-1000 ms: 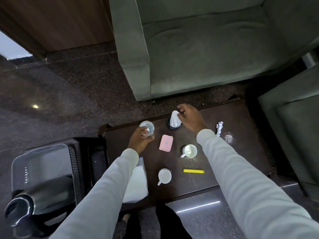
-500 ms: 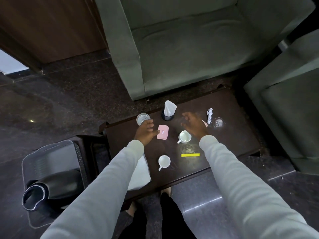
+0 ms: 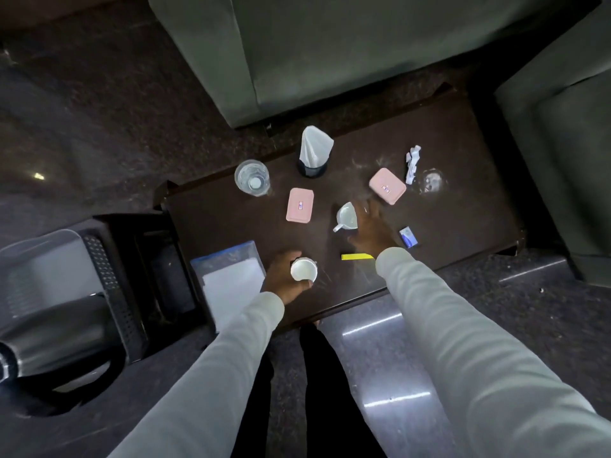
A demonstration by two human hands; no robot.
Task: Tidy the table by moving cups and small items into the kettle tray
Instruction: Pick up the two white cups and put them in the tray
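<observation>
On the dark table (image 3: 469, 206), my left hand (image 3: 282, 279) is closed around the near white cup (image 3: 303, 270), which stands upright. My right hand (image 3: 372, 231) grips a second white cup (image 3: 346, 215) in the middle of the table; that cup is tilted, handle pointing towards me. The kettle tray (image 3: 43, 259) sits low at the left with the steel kettle (image 3: 49, 342) in its near part. A drinking glass (image 3: 252, 177), two pink boxes (image 3: 300, 204) (image 3: 387, 185), a yellow strip (image 3: 357, 257) and a blue-white packet (image 3: 408, 237) lie loose on the table.
A napkin holder (image 3: 314, 153) stands at the table's far edge. Crumpled paper (image 3: 412, 161) and a small clear glass item (image 3: 431, 181) lie at the far right. A plastic sleeve with white paper (image 3: 229, 276) overhangs the near left corner. Grey sofas border the far and right sides.
My left hand left the drinking glass and came back to grip the near cup. My right hand left the napkin holder and closed on the middle cup, tilting it.
</observation>
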